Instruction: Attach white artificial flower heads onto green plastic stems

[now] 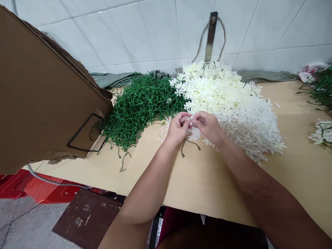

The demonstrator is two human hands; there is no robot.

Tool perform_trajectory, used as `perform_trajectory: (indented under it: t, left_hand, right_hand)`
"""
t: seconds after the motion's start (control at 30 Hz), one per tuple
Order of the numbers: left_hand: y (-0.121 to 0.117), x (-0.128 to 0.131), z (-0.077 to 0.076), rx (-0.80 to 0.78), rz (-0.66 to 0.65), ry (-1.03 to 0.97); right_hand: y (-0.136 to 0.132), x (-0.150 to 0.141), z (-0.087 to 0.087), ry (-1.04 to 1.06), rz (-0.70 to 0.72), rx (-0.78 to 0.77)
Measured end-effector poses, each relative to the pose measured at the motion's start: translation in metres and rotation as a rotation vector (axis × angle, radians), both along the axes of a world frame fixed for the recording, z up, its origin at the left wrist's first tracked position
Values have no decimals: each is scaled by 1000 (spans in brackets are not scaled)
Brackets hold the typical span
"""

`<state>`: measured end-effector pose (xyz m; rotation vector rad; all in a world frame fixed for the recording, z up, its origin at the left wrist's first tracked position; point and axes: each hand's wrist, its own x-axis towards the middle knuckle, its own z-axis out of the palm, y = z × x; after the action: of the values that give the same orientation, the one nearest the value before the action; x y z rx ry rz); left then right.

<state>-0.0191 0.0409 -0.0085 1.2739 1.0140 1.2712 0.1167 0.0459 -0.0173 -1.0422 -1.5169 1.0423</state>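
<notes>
My left hand [178, 127] and my right hand [206, 125] meet over the middle of the table, fingertips pinched together. Between them is a small white artificial flower [191, 118], partly covered by the fingers. Just below the hands lies a loose green plastic stem [190, 142]. A heap of green artificial stems [145, 103] spreads to the left of my hands. Behind and to the right rises a pile of white artificial flowers [215, 88]. Against its front right side is a mass of thin white pieces [254, 128].
A large cardboard box [44, 93] stands at the left, with a black wire frame [85, 133] by it. A metal bar [211, 38] with a cord leans on the tiled wall. More stems [321, 86] and white flowers [321, 131] lie far right. Red plastic stools [52, 190] are below.
</notes>
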Motion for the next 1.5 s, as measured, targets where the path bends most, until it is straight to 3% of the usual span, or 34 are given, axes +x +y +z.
perform_trajectory:
  t: [0.17,0.47,0.7,0.9,1.07,1.27,1.4,1.5]
  left_hand:
    - [-1,-3,4,10,-43,-28]
    - [1,0,2,-2,10,56]
    - [-3,-1,-1,114,43,195]
    - [-4,-6,-2,192,48,389]
    - [-5,-6,-3,248,-20,496]
    - [-12,3,1,183,-149,479]
    - [-17,1,2,136,-320,494]
    - [-18,-9,5,159,-523,653]
  right_hand:
    - [2,4,5,106,-18,-56]
    - [4,6,8,372,10,-212]
    - [-5,-1,17,316,6,-186]
    - [-11,-4,19,259,2,-260]
    - [-16,0,15,182,51,-248]
    - [-33,15,5,149,-30,-157]
    - [-47,30,-2,70,-80,-131]
    - [-51,39,-5,111,-115,-120]
